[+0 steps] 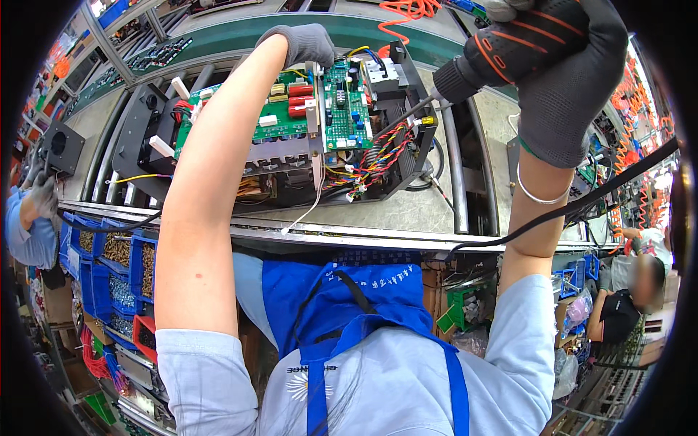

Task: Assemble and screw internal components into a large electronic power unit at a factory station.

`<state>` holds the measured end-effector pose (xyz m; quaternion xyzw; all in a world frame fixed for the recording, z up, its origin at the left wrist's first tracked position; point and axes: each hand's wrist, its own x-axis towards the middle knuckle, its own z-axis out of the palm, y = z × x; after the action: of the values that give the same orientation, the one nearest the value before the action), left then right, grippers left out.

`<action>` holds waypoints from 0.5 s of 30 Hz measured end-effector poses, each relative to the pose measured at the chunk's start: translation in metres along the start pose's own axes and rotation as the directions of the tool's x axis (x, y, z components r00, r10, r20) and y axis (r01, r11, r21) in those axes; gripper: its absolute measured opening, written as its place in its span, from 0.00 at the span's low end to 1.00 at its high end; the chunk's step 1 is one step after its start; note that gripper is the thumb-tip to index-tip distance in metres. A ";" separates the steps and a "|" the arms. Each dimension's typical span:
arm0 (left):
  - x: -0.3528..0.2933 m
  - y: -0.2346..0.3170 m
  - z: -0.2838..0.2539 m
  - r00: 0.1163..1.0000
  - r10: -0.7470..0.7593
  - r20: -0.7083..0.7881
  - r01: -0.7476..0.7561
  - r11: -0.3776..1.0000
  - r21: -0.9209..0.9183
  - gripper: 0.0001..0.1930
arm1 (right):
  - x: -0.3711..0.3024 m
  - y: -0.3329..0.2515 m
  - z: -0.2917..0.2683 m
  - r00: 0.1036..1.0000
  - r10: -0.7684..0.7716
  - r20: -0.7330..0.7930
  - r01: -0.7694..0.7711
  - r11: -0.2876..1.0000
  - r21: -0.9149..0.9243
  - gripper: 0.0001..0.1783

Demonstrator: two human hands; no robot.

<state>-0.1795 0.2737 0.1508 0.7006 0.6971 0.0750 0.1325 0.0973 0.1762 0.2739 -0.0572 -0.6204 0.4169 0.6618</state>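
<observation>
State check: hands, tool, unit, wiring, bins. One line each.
Right hand: gloved, closed around the power screwdriver
Power screwdriver: raised, bit angled down toward the chassis; running or not, can't tell
Left hand: gloved, fingers curled at the narrow green board's top; grip unclear
Chassis: open, boards exposed
Narrow green board: in the chassis
Multicoloured wires: bunched, loose
Blue bins: open, holding small parts

A black power screwdriver [509, 51] with orange stripes slants at upper right, its shaft pointing down-left toward an open black chassis [132, 132], upper centre-left, carrying component-studded green circuit boards [339, 116].
</observation>
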 end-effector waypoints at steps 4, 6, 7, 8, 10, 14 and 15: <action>0.000 -0.002 0.005 1.000 -0.003 -0.007 0.003 0.998 -0.058 0.18 | 0.002 0.012 0.007 0.999 -0.018 -0.042 0.013 0.994 -0.111 0.24; 0.000 -0.003 0.007 0.999 -0.016 -0.034 0.015 0.998 -0.056 0.17 | 0.003 0.017 0.011 0.997 -0.032 -0.064 0.020 0.983 -0.180 0.24; 0.001 -0.004 0.007 0.999 -0.016 -0.035 0.014 0.998 -0.058 0.17 | 0.004 0.018 0.013 0.996 -0.043 -0.074 0.026 0.976 -0.214 0.24; 0.003 -0.004 0.008 0.999 -0.016 -0.048 0.013 0.998 -0.061 0.16 | 0.004 0.019 0.015 0.995 -0.054 -0.083 0.032 0.968 -0.248 0.24; 0.003 -0.004 0.009 0.998 -0.016 -0.063 0.012 0.998 -0.065 0.15 | 0.005 0.016 0.012 0.994 -0.066 -0.090 0.038 0.958 -0.283 0.23; -0.005 -0.006 0.010 0.990 -0.107 -0.091 0.106 0.994 -0.016 0.13 | 0.002 0.009 0.006 0.978 0.084 0.189 -0.105 0.989 0.103 0.27; -0.009 -0.009 0.011 0.984 -0.145 -0.100 0.141 0.989 -0.049 0.13 | 0.000 0.010 0.009 0.974 0.093 0.208 -0.115 0.988 0.100 0.30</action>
<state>-0.1854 0.2641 0.1388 0.6410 0.7498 0.1163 0.1159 0.0849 0.1794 0.2701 -0.0100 -0.6565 0.4886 0.5746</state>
